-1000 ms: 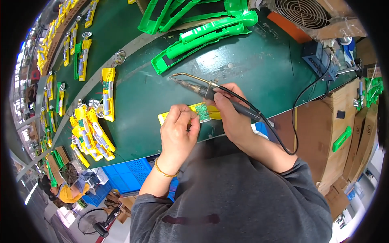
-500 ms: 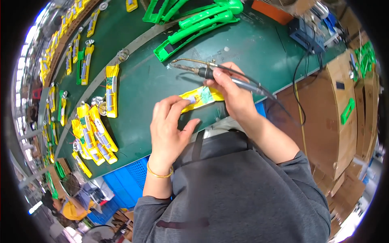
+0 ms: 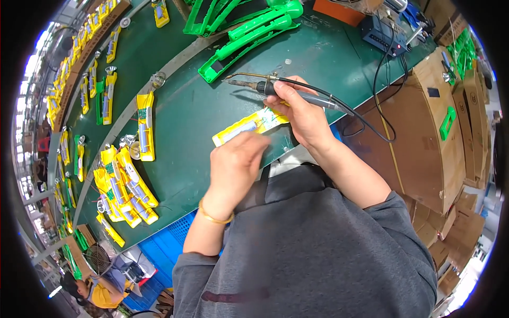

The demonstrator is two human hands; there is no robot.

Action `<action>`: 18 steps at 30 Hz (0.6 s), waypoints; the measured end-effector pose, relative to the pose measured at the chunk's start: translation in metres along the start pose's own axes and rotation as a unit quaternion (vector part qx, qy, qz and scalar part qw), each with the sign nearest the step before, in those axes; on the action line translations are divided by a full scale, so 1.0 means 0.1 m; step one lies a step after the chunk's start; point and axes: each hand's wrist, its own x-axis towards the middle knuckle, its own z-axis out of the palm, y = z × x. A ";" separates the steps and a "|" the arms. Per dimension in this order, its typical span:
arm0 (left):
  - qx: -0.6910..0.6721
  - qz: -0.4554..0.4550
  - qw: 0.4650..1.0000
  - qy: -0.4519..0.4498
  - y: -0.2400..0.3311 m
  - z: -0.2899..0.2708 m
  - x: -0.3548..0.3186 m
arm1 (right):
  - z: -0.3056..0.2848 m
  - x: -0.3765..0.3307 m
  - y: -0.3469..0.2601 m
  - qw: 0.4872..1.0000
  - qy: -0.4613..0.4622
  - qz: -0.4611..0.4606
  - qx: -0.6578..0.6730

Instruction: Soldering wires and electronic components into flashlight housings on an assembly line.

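Observation:
In my right hand (image 3: 303, 114) is a soldering iron (image 3: 286, 93) with a thin feed tube along its top, its tip pointing left above the bench. Below it, a yellow plastic housing (image 3: 225, 137) lies tilted on the green bench, holding a grey-blue cylindrical cell and a small circuit board (image 3: 269, 117) with thin wires. The housing's right end passes under my right hand. My left hand (image 3: 239, 159) is at the housing's near side, fingers curled together and somewhat blurred; whatever they pinch is hidden.
Left on the green bench (image 3: 183, 122) lie a pile of yellow housings (image 3: 124, 185) and a single one (image 3: 145, 130). Green plastic shells (image 3: 249, 40) lie at the back. A blue soldering station (image 3: 383, 36) stands back right, its cable looping down beside cardboard (image 3: 408, 153).
My left hand has come off the housing's left part, moved right and nearer me, and curled its fingers. The iron stays in my right hand. The whole view has shifted slightly.

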 end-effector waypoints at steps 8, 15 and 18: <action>0.013 -0.027 0.999 0.034 -0.01 0.17 0.21 | -0.03 -0.01 -0.03 0.999 -0.006 0.034 0.018; 0.083 -0.071 0.994 0.016 0.04 0.14 0.31 | 0.00 -0.05 -0.06 0.998 0.039 0.041 0.039; 0.095 -0.056 0.994 0.016 0.01 0.21 0.33 | -0.02 -0.04 -0.05 0.997 0.043 0.030 0.061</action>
